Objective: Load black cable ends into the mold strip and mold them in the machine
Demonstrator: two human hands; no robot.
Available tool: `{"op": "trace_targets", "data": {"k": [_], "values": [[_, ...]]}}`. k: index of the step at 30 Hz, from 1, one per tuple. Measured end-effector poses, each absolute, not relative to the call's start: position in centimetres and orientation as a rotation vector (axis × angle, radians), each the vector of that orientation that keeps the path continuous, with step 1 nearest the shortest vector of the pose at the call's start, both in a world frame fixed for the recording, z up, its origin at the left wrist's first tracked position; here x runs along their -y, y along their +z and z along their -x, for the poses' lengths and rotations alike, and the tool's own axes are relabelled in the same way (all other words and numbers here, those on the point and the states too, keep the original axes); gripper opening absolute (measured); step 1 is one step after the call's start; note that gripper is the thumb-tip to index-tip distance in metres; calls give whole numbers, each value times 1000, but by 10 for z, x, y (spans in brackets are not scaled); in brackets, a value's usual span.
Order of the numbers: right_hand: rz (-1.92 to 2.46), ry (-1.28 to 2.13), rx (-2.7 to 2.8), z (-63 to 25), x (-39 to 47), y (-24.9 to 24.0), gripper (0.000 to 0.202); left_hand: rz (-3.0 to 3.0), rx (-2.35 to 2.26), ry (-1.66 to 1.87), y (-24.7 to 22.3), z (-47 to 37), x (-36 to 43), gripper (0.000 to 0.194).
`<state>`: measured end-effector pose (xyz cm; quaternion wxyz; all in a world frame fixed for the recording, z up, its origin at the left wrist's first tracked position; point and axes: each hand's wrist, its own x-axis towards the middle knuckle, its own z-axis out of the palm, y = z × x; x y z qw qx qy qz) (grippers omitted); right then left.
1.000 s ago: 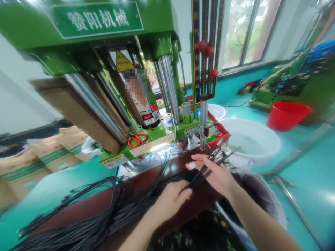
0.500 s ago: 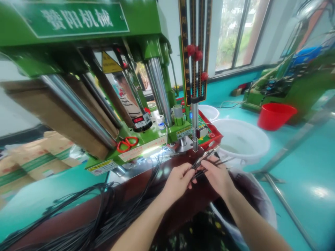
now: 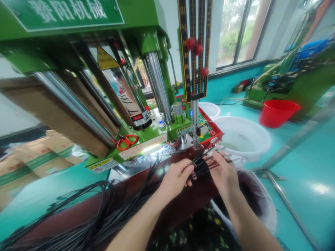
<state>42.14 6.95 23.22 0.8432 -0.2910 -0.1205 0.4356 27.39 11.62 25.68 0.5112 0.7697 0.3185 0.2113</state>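
Observation:
My left hand [image 3: 180,174] is closed around several thin black cables [image 3: 200,164] over the dark red tabletop [image 3: 180,205]. Just to its right, my right hand [image 3: 222,168] has its fingers curled at the other part of these cables, whose ends fan out toward the upper right. A large bundle of black cables [image 3: 102,212] lies on the table at the left, beside my left forearm. Exactly which strands each finger touches is too small to tell.
A green press machine [image 3: 157,136] stands behind the table, with orange-handled scissors [image 3: 127,142] on its base. A red control box [image 3: 220,136] and a white tub [image 3: 261,139] are behind my right hand. A lined bin [image 3: 269,209] stands at the right.
My right hand has shifted slightly right, away from my left hand, and its fingers have loosened around the cables. My left hand still grips them. The view has tilted slightly.

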Motion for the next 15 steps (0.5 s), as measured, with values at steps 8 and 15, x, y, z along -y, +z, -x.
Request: {"op": "trace_targets", "data": {"k": [8, 15], "values": [[659, 833, 338, -436, -65, 242, 20, -1813, -760, 522, 252, -276, -114, 29], [735, 847, 402, -438, -55, 233, 20, -1936, -662, 461, 254, -286, -109, 27]]}}
